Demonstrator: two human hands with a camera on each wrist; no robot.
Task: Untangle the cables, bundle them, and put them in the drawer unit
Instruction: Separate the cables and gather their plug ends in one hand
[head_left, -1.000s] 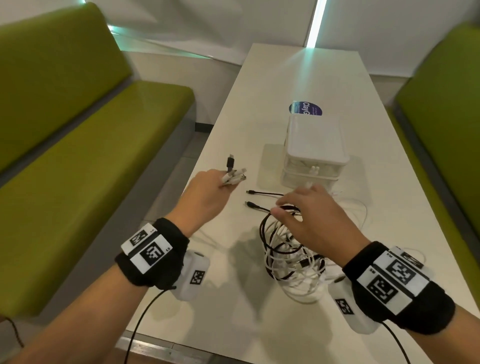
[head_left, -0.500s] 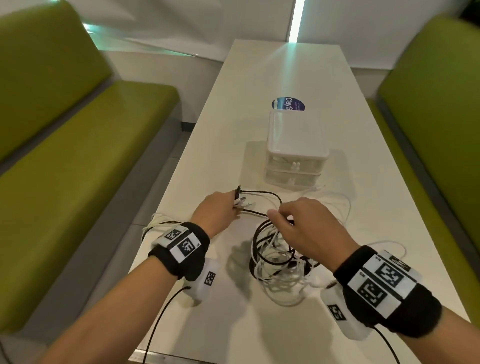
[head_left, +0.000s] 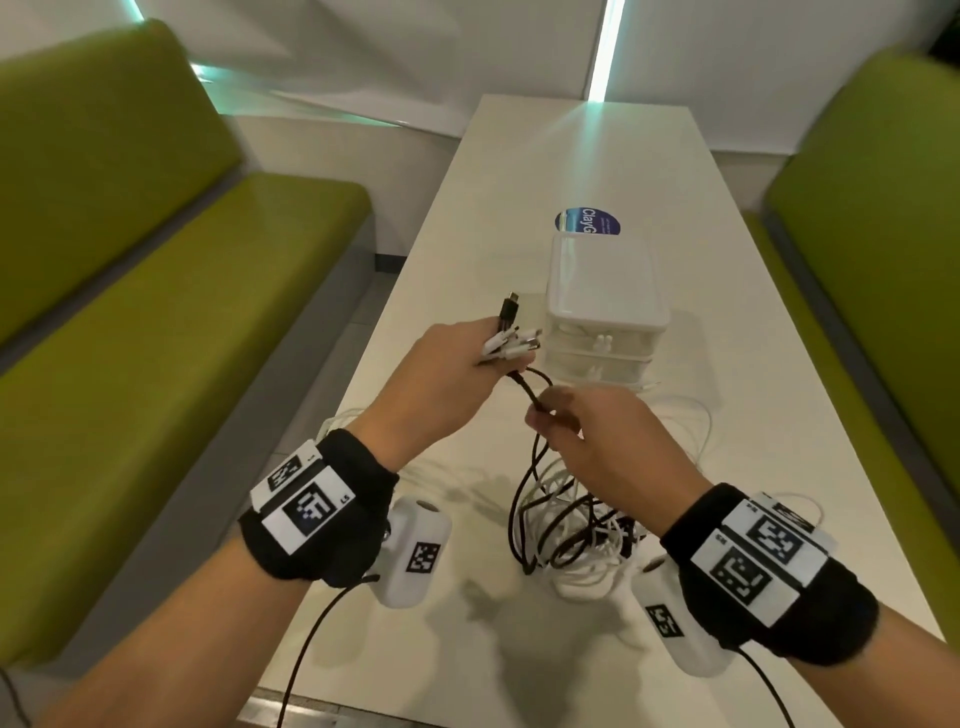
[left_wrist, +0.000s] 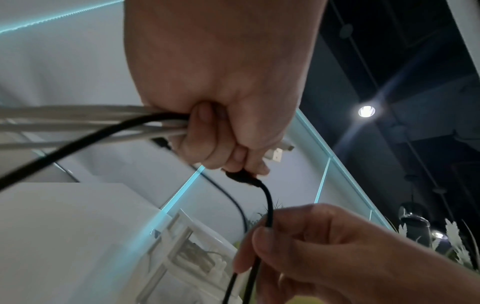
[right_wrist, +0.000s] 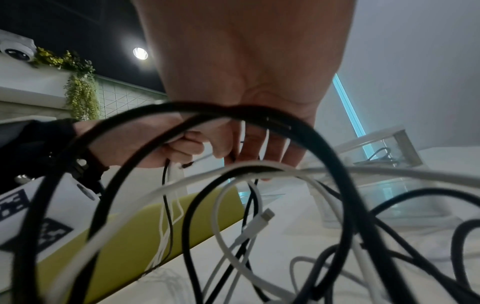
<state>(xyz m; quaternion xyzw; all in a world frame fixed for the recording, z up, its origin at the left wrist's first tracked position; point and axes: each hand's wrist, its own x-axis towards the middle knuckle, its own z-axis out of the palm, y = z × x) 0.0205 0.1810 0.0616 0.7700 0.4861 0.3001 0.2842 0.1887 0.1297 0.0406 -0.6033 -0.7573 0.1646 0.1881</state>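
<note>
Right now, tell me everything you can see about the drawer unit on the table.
The drawer unit is a small box of white and clear plastic with a flat white top, standing upright on the white table past both hands. Its two stacked drawers look shut, each with a small white knob facing the person. Through the clear walls, the wrist views show cable already inside. A white cable lies at its base; neither hand touches it.

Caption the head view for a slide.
Left hand grips gathered plugs; right hand pinches a black cable above the tangle.
</note>
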